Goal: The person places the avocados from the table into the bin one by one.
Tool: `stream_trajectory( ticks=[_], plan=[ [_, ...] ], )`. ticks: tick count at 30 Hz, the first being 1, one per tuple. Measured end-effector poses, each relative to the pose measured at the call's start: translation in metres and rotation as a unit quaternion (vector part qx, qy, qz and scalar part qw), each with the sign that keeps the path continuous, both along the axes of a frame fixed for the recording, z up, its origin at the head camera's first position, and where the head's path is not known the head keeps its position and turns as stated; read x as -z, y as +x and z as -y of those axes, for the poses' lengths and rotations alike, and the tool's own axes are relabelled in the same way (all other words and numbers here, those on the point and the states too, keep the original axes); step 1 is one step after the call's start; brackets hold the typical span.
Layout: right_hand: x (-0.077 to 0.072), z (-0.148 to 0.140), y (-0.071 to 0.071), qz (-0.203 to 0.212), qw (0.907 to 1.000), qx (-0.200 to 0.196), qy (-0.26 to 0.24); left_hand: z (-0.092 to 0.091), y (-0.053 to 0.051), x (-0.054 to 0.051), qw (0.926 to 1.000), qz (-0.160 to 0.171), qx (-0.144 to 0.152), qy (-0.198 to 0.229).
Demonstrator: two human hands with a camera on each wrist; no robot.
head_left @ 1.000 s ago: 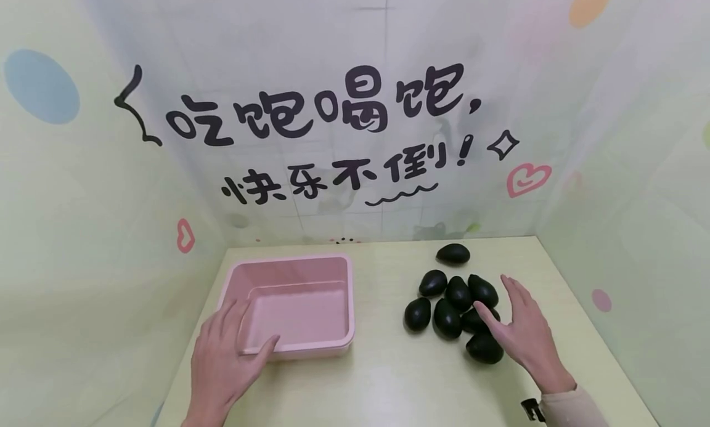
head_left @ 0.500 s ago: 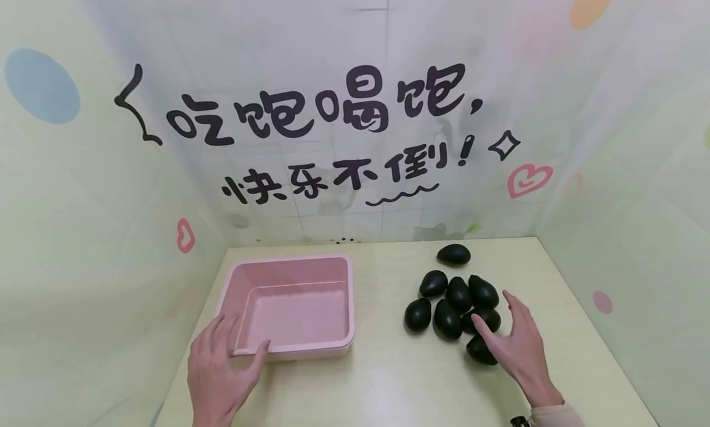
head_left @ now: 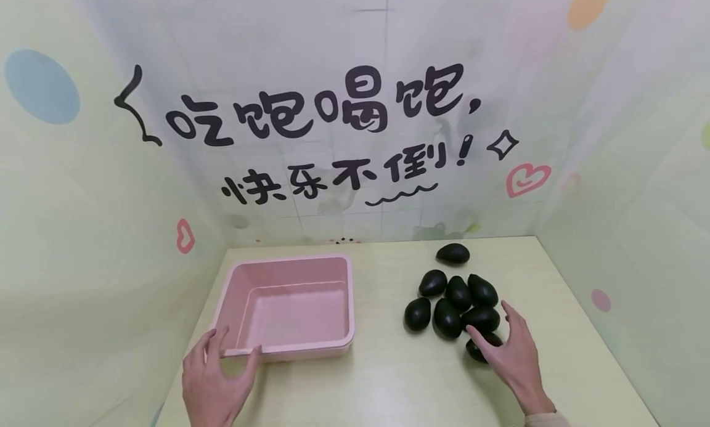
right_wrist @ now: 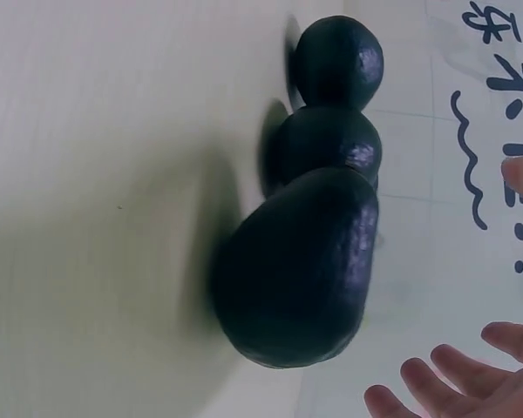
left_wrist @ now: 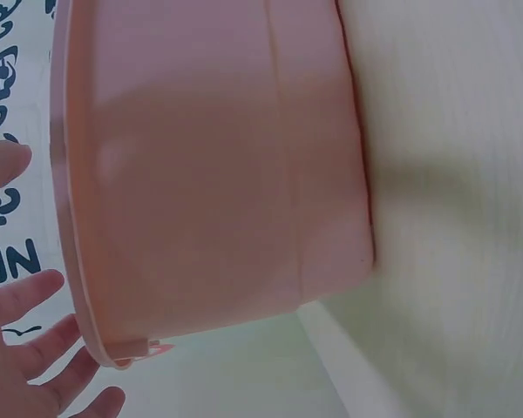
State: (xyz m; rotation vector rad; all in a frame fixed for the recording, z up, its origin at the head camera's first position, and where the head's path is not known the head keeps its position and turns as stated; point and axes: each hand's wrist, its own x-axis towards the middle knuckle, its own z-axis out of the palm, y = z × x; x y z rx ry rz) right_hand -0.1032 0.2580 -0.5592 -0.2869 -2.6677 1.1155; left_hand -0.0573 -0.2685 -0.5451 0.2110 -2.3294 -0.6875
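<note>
Several dark, glossy avocados lie in a loose cluster on the right of the table. My right hand hovers over the nearest avocado, thumb and fingers spread, partly covering it in the head view. In the right wrist view this avocado shows whole, and the fingertips of the right hand are apart from it. A pink plastic box with nothing in it stands at left. At its front left corner is my left hand, fingers spread around the rim; whether they touch the rim I cannot tell.
A lone avocado lies behind the cluster, near the table's back edge. The pale wooden table is enclosed on three sides by printed cloth walls with black lettering at the back.
Both hands have drawn back toward the near edge, the left one along the box's left side. The right hand has moved down and slightly left over the nearest avocado. Box and avocados stay put.
</note>
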Motion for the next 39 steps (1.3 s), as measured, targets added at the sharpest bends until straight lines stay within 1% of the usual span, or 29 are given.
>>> stream_trajectory(
  ticks=[4,7,10,16,19,23,28,30,33,39],
  plan=[
    [0.007,0.0,-0.003,0.001,1.0,-0.001,0.001,-0.002,0.001,0.005,0.9999,0.004,-0.009,0.009],
    [0.011,0.001,-0.004,-0.004,1.0,0.002,0.0,-0.002,0.002,0.008,0.9998,-0.001,-0.012,0.015],
    [0.015,0.002,-0.003,0.0,1.0,0.008,-0.006,-0.002,0.002,0.012,0.9996,-0.015,-0.017,0.015],
    [0.028,0.006,0.007,0.02,0.9995,0.019,-0.017,-0.003,0.007,0.021,0.9981,-0.052,-0.028,0.016],
    [0.032,0.007,0.01,0.029,0.9993,0.021,-0.012,-0.004,0.007,0.024,0.9976,-0.061,-0.025,0.02],
    [0.035,0.008,0.014,0.049,0.9986,0.02,-0.003,-0.004,0.007,0.029,0.9974,-0.067,-0.026,0.008],
    [0.041,0.007,0.015,0.064,0.9977,0.019,0.0,-0.004,0.005,0.034,0.9955,-0.092,-0.024,-0.004],
    [0.043,0.007,0.014,0.067,0.9975,0.021,-0.001,-0.003,0.004,0.035,0.9955,-0.092,-0.021,-0.001],
    [0.047,0.007,0.013,0.074,0.997,0.024,0.002,-0.004,0.005,0.033,0.9963,-0.084,-0.021,0.003],
    [0.051,0.006,0.013,0.072,0.997,0.026,0.011,-0.007,0.005,0.03,0.9941,-0.104,-0.03,0.001]
  ],
)
